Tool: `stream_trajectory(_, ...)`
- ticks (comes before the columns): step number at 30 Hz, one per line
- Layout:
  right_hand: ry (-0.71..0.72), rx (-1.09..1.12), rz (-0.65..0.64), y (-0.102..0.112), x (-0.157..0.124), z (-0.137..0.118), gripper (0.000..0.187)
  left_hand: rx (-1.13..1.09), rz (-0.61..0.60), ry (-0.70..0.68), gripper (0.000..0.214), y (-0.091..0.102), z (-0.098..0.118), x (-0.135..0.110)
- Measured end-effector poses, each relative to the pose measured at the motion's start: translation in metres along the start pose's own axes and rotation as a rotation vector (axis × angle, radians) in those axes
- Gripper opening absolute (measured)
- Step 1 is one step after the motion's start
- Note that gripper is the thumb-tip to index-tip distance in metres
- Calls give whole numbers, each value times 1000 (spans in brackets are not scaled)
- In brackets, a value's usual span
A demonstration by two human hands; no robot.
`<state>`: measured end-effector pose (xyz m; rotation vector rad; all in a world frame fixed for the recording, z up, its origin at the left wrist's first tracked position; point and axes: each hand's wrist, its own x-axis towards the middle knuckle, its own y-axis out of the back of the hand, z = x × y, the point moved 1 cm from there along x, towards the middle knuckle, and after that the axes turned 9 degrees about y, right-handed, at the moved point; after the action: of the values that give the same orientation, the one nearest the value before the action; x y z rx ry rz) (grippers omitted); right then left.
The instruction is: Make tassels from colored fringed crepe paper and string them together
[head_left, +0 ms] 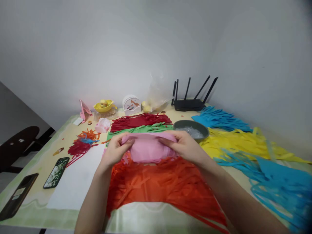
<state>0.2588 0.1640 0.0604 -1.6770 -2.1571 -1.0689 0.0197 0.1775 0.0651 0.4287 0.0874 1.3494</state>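
A piece of pink tissue paper (pixel 151 148) is stretched between my two hands over the middle of the table. My left hand (pixel 119 148) pinches its left end, thumb on top. At the right end my right hand (pixel 181 143) grips it the same way. Right below lies a wide pile of orange-red paper fringe (pixel 156 183). Behind the pink paper are a green fringed strip (pixel 138 129) and a dark red fringed strip (pixel 141 121). The undersides of my fingers are hidden by the paper.
Right of my hands stand a dark bowl (pixel 179 124), yellow fringe (pixel 226 143) and blue fringe (pixel 278 175). A black router (pixel 190 104) is at the back. On the left lie a white sheet (pixel 75 185), a patterned phone (pixel 56 172), another dark phone (pixel 19 195) and paper scraps (pixel 80 146).
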Motion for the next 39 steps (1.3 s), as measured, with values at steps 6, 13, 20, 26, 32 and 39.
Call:
stream_trajectory(6, 104, 177, 78, -1, -8, 16, 30, -166, -160, -24, 21, 7, -15, -1)
stream_trajectory(13, 110, 198, -27, 3, -7, 20, 17, 69, -219, -100, 22, 12, 4, -9)
stream_trajectory(20, 125, 220, -246, 17, -8, 17, 21, 292, -297, -171, 27, 16, 18, -17)
stream_trajectory(26, 158, 62, -200, 14, -9, 8, 27, 344, -80, -204, 27, 5, 12, -17)
stream_trajectory(32, 111, -203, 18, 3, -14, -1, 24, 338, 1, -150, 39, 2, 13, -20)
stream_trajectory(39, 42, -198, 39, 2, -16, -5, 15, 291, -83, -21, 24, 1, 12, -17)
